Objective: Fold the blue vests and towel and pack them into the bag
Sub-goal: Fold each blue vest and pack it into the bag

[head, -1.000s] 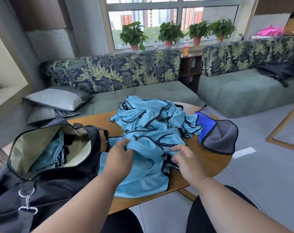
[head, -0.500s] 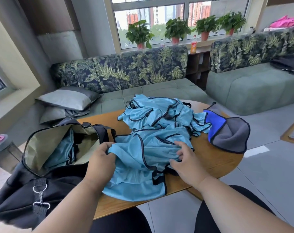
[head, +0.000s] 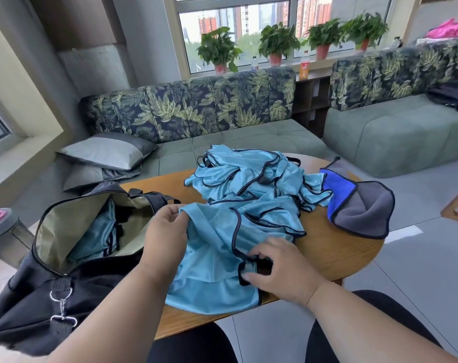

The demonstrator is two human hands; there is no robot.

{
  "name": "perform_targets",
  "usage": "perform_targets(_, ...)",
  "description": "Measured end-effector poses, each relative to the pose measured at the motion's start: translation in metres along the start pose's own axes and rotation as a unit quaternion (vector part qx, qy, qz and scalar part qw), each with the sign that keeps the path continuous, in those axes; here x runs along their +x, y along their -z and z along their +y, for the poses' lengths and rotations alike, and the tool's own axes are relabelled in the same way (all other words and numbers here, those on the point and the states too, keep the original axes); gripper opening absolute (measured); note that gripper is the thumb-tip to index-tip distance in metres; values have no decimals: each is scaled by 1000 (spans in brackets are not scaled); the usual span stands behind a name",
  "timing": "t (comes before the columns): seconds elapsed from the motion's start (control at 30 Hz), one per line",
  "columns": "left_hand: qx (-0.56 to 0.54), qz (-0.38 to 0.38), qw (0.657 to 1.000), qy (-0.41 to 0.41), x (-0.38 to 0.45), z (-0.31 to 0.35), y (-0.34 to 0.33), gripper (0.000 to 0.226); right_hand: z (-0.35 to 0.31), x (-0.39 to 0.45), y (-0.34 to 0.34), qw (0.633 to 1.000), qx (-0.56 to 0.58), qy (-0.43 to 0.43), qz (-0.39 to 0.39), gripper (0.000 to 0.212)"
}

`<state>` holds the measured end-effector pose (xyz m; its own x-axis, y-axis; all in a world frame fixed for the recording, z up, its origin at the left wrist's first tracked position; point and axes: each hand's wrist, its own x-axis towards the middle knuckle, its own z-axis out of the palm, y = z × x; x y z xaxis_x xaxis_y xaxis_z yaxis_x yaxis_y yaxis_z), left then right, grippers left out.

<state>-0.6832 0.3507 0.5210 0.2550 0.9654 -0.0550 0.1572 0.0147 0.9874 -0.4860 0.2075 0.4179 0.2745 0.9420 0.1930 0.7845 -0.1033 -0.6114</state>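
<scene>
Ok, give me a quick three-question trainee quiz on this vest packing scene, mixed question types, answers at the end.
1. True or false: the bag is zipped shut.
2. Which hand grips the near vest at its upper edge? A left hand B right hand
3. Fill in: the towel lies on the ____, unfolded.

Key: 1 false; 2 A; 3 table.

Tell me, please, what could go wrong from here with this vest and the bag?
The vest gripped by the left hand and right hand hangs over the table edge and may slide off. Its strap could drag the vest pile along. The black bag overhangs and might tip.
</scene>
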Motion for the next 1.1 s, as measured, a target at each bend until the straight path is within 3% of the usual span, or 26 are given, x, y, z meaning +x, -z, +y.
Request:
perform_targets(0.07, -37, -4, 999, 3, 3, 2, -3, 12, 3, 0, -4, 998, -27, 1, -59, 77)
perform_targets(0.13, -56, -14, 998, 0, 4, 2, -6, 11, 7, 2, -11, 994, -60, -12, -89, 76)
perform_targets(0.2, -64, -23, 998, 1, 4, 1, -7, 12, 11, 4, -17, 996, -59, -24, -63, 48)
perform_targets(0.27, -81, -20, 996, -9, 3, 1, -6, 13, 10, 6, -15, 999, -40, -22, 25, 8)
perform_targets(0.3, -93, -17, 995, -13, 4, 1, -5, 15, 9, 6, -13, 997, -20, -31, 67, 4)
perform_targets(0.4, -125, -19, 992, -13, 9, 2, 0, 19, 3, 7, 0, 989, 62, -95, 93, 11)
perform_targets(0.47, -151, -25, 988, -4, 12, 5, 1, 17, -2, 4, 3, 990, 67, -120, 21, 29)
perform_targets(0.57, -160, -44, 986, -7, 12, 8, -4, 14, -5, 1, -8, 994, -18, -84, -71, 68)
perform_targets(0.6, -158, -54, 986, -12, 11, 9, -7, 13, -5, 2, -15, 993, -49, -69, -78, 65)
perform_targets(0.7, -151, -60, 987, -16, 7, 11, -9, 13, -1, 3, -27, 994, -71, -48, -68, 26)
perform_targets(0.77, -157, -53, 986, -8, 8, 9, -5, 12, 0, 3, -24, 996, 15, -70, -47, 8)
perform_targets(0.83, -157, -39, 987, 1, 9, 7, -1, 16, -8, 3, -12, 981, 150, -116, -30, 5)
perform_targets(0.97, -127, -8, 992, 9, 13, -1, 6, 17, -30, 4, 12, 921, 349, -168, 47, 15)
perform_targets(1.1, -121, 18, 992, 24, 17, -11, 13, 16, -56, 10, 37, 853, 487, -139, 127, 17)
